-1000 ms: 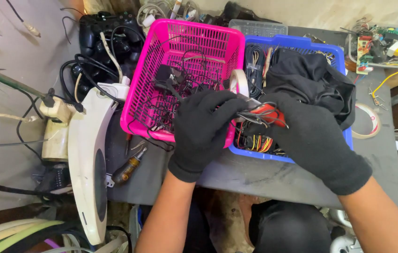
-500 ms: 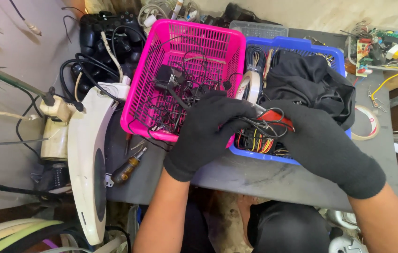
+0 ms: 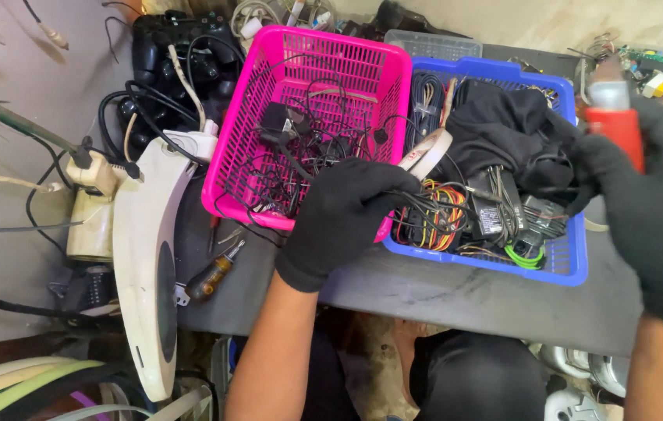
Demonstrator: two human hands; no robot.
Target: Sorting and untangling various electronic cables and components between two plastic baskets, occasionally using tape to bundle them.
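1. The left hand, in a black glove, rests on the near edge of the pink basket, fingers curled around a bundle of thin black wires running right into the blue basket.
2. The right hand, also gloved, has lifted away to the right since a second ago, when both hands met over the wires. Its fingers are closed on a red-handled tool.
3. The wires therefore hang from the left hand alone.
4. A screwdriver lies near left on the table.
5. A roll of tape stands between the baskets.
6. No readable labels are discernible; a green circuit board lies far right.
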